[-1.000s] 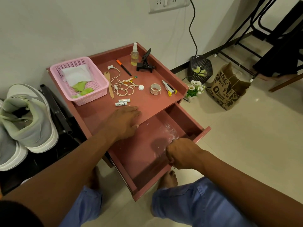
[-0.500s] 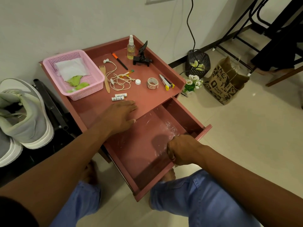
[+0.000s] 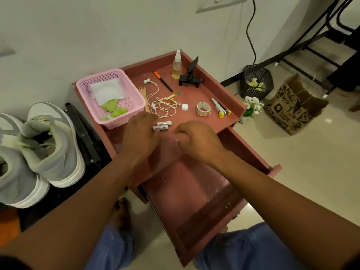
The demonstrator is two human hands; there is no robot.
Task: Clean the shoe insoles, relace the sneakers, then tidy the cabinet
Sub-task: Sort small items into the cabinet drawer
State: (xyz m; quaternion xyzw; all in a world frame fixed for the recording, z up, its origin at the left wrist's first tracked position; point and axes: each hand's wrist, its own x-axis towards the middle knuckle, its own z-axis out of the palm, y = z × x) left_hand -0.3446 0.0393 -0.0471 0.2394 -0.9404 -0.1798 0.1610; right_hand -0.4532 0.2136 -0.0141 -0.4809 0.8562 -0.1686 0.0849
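Observation:
The red cabinet's top (image 3: 188,89) carries loose items, and its drawer (image 3: 194,190) below stands pulled out and empty. My left hand (image 3: 140,135) lies on the top's front part, its fingertips touching two small white tubes (image 3: 163,126). My right hand (image 3: 196,140) hovers beside it over the top's front edge, fingers loosely curled and holding nothing. On the top lie tangled white earphones (image 3: 163,106), a pen (image 3: 163,81), a wooden fork (image 3: 143,94), a spray bottle (image 3: 176,67), a tape ring (image 3: 203,109) and a cutter (image 3: 221,110). Two grey sneakers (image 3: 52,145) stand on the left.
A pink basket (image 3: 116,124) with white cloth and green scraps sits at the top's left. A black phone holder (image 3: 190,76) and a white cap (image 3: 184,107) are also there. On the floor to the right are a black bin (image 3: 256,82), flowers (image 3: 253,106) and a paper bag (image 3: 294,108).
My right hand let go of the drawer front and rose to the cabinet top's front edge. My left hand slid forward onto the white tubes. The drawer stays open.

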